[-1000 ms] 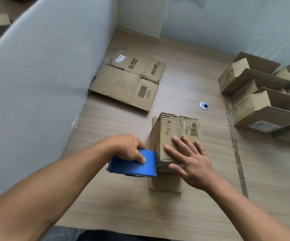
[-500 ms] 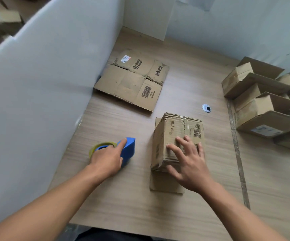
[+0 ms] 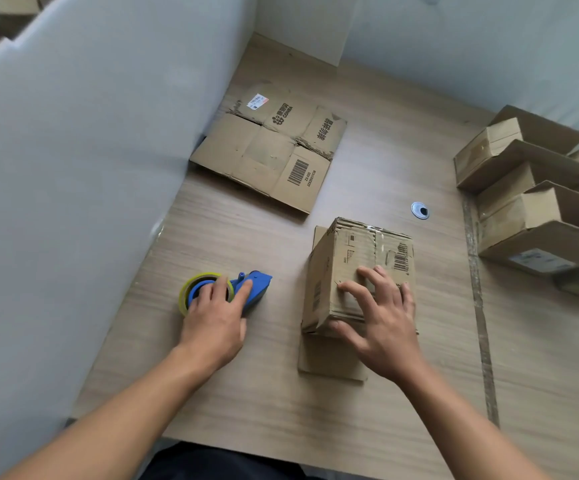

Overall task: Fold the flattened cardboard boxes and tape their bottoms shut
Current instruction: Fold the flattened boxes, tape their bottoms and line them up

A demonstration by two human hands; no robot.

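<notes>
A folded cardboard box point(image 3: 354, 251) stands on the wooden table point(image 3: 246, 393), closed side up, with a strip of clear tape across its top and one flap point(image 3: 326, 358) lying flat on the table toward me. My right hand point(image 3: 381, 327) rests spread on the top of the box, thumb at the near edge. A blue tape dispenser point(image 3: 255, 289) with a yellowish roll lies on the table to the left of the box. My left hand point(image 3: 215, 320) lies over it with fingers stretched across the roll and body.
A flattened cardboard box point(image 3: 264, 154) lies at the back left against a white partition point(image 3: 73, 168). Several folded open boxes point(image 3: 530, 216) are stacked at the right. A round cable grommet point(image 3: 419, 210) sits behind the box.
My left hand carried the tape dispenser from the box's near left corner leftward and set it on the table. My right hand stayed on the box top.
</notes>
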